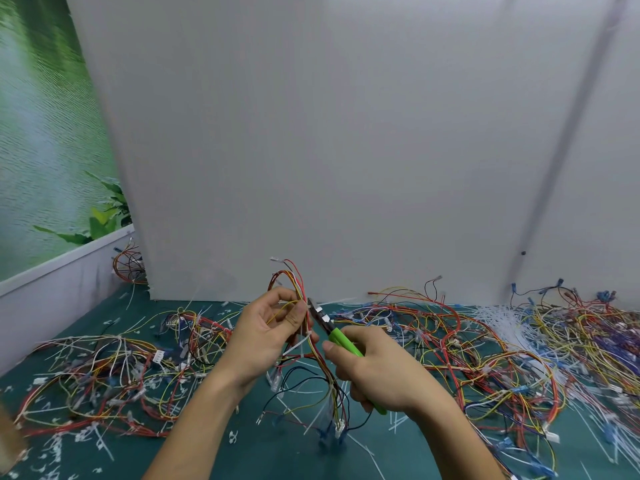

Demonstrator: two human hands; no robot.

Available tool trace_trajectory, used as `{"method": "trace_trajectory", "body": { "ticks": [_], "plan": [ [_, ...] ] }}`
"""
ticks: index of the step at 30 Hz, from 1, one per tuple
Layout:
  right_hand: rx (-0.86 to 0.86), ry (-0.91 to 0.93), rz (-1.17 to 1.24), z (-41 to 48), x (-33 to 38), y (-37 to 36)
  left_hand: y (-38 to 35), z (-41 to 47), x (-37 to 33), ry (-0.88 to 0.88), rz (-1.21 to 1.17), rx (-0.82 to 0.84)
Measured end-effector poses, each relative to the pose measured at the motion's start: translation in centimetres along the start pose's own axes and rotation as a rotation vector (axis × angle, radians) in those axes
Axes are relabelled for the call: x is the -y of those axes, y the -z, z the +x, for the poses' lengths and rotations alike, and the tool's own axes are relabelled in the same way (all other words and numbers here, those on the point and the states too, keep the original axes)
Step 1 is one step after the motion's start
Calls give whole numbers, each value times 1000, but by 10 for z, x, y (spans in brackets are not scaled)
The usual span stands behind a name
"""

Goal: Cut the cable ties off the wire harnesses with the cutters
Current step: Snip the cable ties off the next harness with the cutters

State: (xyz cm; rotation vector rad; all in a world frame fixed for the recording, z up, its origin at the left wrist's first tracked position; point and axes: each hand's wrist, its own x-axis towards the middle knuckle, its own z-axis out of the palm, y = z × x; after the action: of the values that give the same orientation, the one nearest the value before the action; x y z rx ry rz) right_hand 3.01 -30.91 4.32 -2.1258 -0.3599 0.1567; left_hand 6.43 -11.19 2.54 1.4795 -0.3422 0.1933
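Held harness [294, 282] sits centre, above the table [263, 455], its loop up and its connector ends hanging down between the forearms. Left hand [266, 336] grips it on the left side. Right hand [377, 372] is just right of it and holds the cutters [341, 339], nose up-left against the wires beside the left fingertips. A cable tie [299, 342] sits on the harness below the nose. Left harness pile [104, 375] lies on the table left of the hands, with the bigger right harness pile [485, 348] on the other side. Loose tie bundle [502, 320] lies in the right pile, towards the back. Cut tie scraps [52, 448] are scattered front left. Upright panel [346, 133] stands behind everything. One more harness [130, 266] lies at the panel's left edge, by the side ledge [52, 282].
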Motion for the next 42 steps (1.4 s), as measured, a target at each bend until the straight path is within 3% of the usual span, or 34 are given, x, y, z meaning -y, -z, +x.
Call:
{"method": "trace_trajectory", "body": {
  "ticks": [17,25,30,35,42],
  "plan": [
    [67,12,-33,-2,1,6,0,0,1,16,-5,-31],
    [-40,83,-84,6,-7,2,2,0,-2,42,-4,6],
    [-146,82,56,10,-12,3,-7,-4,-2,31,29,132],
    [-258,26,354,11,-8,7,-11,-5,-6,109,-60,60],
    [-144,71,325,9,-8,9,-8,-1,-11,243,-234,-17]
  ]
}}
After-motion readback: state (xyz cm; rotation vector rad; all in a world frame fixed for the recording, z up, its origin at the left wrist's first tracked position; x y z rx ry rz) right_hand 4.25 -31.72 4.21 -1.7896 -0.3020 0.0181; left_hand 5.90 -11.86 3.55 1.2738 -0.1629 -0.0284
